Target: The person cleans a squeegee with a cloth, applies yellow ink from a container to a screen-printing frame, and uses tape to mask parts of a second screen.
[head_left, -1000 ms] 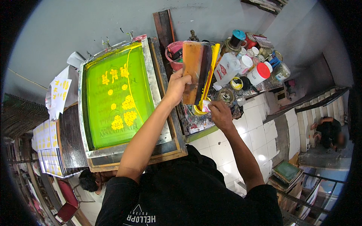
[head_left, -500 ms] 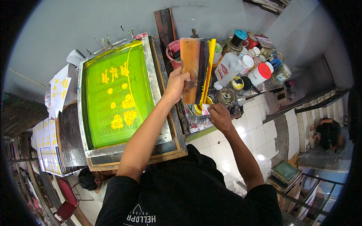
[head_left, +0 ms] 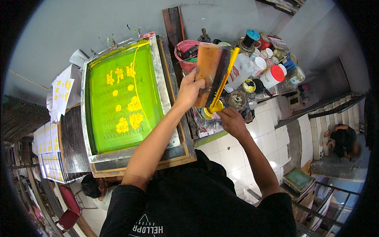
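Left hand grips one squeegee.

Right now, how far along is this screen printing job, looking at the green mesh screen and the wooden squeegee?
Looks done: the green mesh screen in its metal frame carries yellow ink patches, and printed sheets lie at its left. In hand: the left hand holds the wooden squeegee up while the right hand works a yellow stick along it, above a small yellow ink pot. Left: probably further passes.

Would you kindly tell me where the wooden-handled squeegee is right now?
In the head view, the wooden-handled squeegee is upper centre, held up by the left hand, right of the green printing screen, above the yellow ink tub.
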